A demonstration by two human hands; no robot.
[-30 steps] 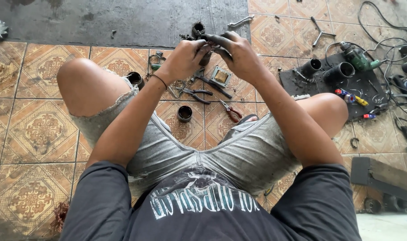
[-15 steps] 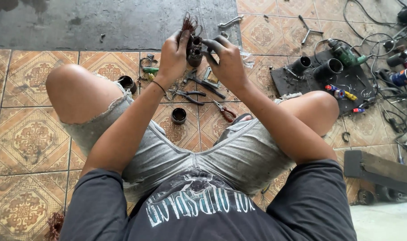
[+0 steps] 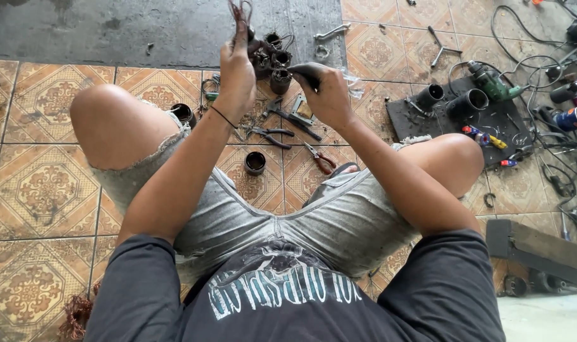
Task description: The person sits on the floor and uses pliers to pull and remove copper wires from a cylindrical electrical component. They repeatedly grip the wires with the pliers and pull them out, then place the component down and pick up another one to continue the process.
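Your left hand (image 3: 236, 75) pinches a tuft of reddish copper wire (image 3: 239, 11) that stands straight up from the dark, greasy motor winding (image 3: 269, 60). Your right hand (image 3: 326, 92) is closed around that winding's near side, holding it above the patterned floor tiles (image 3: 41, 183). Pliers (image 3: 269, 133), red-handled cutters (image 3: 320, 158) and a small black cup (image 3: 255, 163) lie just beneath, between your knees.

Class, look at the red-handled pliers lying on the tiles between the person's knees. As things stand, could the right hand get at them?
Probably yes, once freed. The right hand is gripping a dark tool against the motor part, so it is occupied, but the red-handled pliers lie uncovered on the tiled floor just below it, with nothing between.
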